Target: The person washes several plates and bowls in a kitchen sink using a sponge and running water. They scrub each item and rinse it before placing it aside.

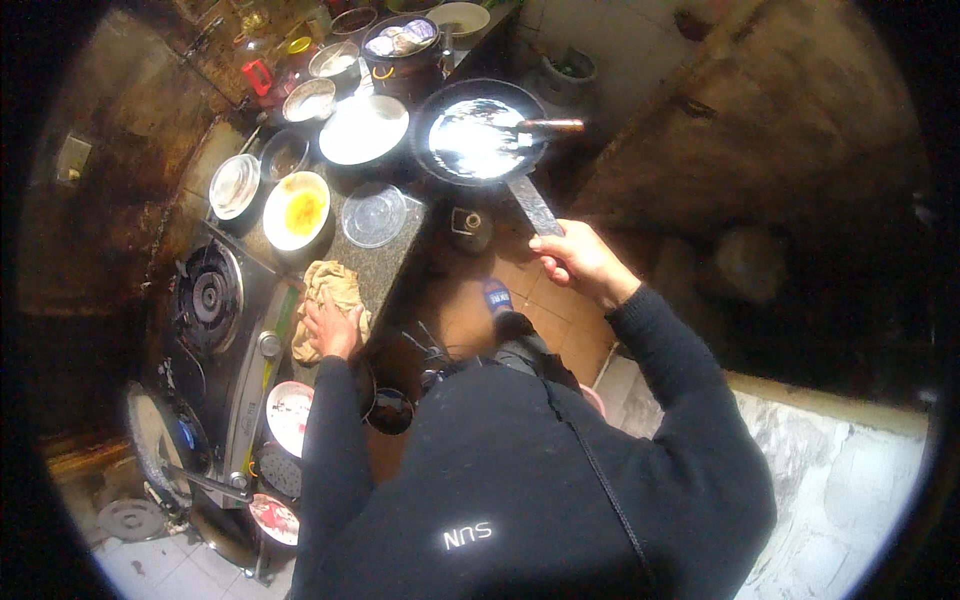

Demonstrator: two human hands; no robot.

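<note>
My right hand [589,262] is closed around the flat handle of a frying pan [420,139], held out at the upper middle. Bright glare fills the pan's inside, and a utensil with a brown handle [559,126] lies across its right rim. My left hand [331,326] presses, fingers spread, on a crumpled tan cloth [330,281] on the stone counter beside the gas stove [255,375]. Just beyond the cloth are a white bowl with yellow residue [300,211] and a clear round plastic lid [373,215].
A large white plate [364,129], small bowls [309,100] and a dark pot [401,67] crowd the counter's far end. A gas burner [210,296] lies left. Red-patterned plates [289,412] sit near my left forearm. A dark container [390,411] stands below the counter edge.
</note>
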